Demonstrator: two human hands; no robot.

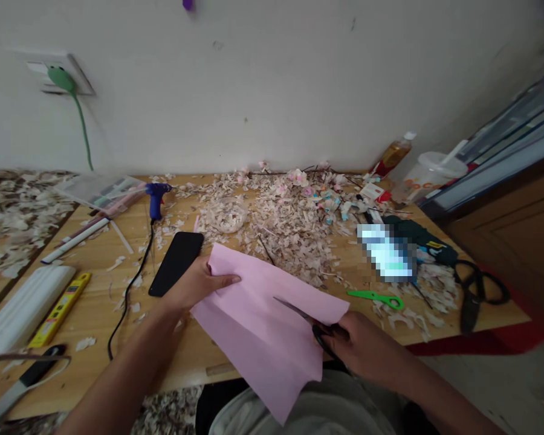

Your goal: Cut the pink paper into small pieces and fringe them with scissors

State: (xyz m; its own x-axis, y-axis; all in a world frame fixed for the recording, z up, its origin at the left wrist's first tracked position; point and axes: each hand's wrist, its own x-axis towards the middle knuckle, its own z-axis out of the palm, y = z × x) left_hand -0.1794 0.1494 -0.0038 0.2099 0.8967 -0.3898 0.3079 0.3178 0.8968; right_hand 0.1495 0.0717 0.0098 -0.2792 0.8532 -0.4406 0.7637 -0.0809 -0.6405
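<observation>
A pink sheet of paper point(254, 308) hangs over the front of the table, its lower corner above my lap. My left hand point(204, 281) pinches its upper left edge, the thumb lying on top. In my right hand point(349, 338) are black-handled scissors point(301, 311), fingers closed round the handles. Their blades lie across the sheet, and a cut runs in from its right side near them. Whether the blades are spread is hard to see. Just beyond the left hand lies a black phone point(176, 263). Green scissors point(376, 297) rest beyond the right hand.
Pale paper scraps point(294, 229) cover the middle of the table. A blue glue gun point(156, 199) with a black cord stands at the left, near a yellow box cutter pack point(61, 308). Large black scissors point(474, 293), a lit screen point(385, 252) and a drink cup point(435, 175) are at the right.
</observation>
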